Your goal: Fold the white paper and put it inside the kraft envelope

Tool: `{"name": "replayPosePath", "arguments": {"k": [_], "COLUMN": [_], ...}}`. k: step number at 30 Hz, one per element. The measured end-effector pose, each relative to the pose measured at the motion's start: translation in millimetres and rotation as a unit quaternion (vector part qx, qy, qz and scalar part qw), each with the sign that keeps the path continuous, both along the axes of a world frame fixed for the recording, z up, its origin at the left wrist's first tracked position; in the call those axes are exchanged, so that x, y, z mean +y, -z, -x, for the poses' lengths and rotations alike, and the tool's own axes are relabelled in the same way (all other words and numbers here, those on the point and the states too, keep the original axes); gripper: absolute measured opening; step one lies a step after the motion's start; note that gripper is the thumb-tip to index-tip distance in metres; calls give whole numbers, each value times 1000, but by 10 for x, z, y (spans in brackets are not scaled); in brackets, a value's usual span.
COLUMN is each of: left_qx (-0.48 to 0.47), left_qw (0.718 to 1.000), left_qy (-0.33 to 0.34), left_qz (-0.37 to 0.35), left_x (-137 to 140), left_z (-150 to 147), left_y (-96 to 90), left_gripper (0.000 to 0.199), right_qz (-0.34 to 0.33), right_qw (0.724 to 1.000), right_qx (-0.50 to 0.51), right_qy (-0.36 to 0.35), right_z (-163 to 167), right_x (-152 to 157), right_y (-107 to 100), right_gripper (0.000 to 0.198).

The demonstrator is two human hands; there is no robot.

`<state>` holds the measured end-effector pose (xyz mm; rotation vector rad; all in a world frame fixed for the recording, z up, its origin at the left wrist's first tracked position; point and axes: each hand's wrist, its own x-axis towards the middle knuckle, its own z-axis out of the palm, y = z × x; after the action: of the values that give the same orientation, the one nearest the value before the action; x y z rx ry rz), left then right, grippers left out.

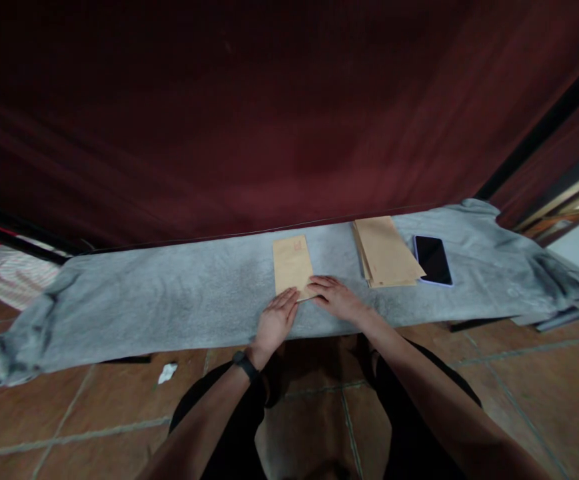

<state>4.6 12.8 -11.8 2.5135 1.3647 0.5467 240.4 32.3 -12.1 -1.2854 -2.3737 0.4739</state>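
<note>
A tan paper envelope (290, 260) with a small reddish print near its far edge lies flat on the grey cloth in front of me. My left hand (275, 321), with a dark band on the wrist, rests its stretched fingers on the envelope's near left corner. On the near right corner lie the outstretched fingers of my right hand (338, 299). The fingertips of both hands come close together along the near edge and partly cover it. To the right is a loose stack of similar tan envelopes (386, 252), slightly fanned.
A phone (433, 260) with a dark screen and pale purple edge lies right of the stack. The long narrow surface is draped in grey cloth (169, 293), with a dark red panel (289, 133) behind. A crumpled white scrap (168, 373) sits on the tiled floor.
</note>
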Motion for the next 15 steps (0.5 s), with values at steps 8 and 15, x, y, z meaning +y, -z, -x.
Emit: {"name": "replayPosePath", "arguments": {"k": [8, 15], "left_qx": [-64, -58], "left_qw": [996, 997], "left_qy": [-56, -60], "left_qz": [-15, -1], "left_x": [170, 188], "left_z": [-89, -101], "left_y": [2, 3], "left_gripper": [24, 24], "right_qz": [-4, -69], "right_qw": [997, 997], "right_qx": [-10, -37], "right_qy": [72, 24], "right_z": [106, 369], "right_x": [-6, -328], "right_y": [-45, -42], "right_gripper": [33, 43]}}
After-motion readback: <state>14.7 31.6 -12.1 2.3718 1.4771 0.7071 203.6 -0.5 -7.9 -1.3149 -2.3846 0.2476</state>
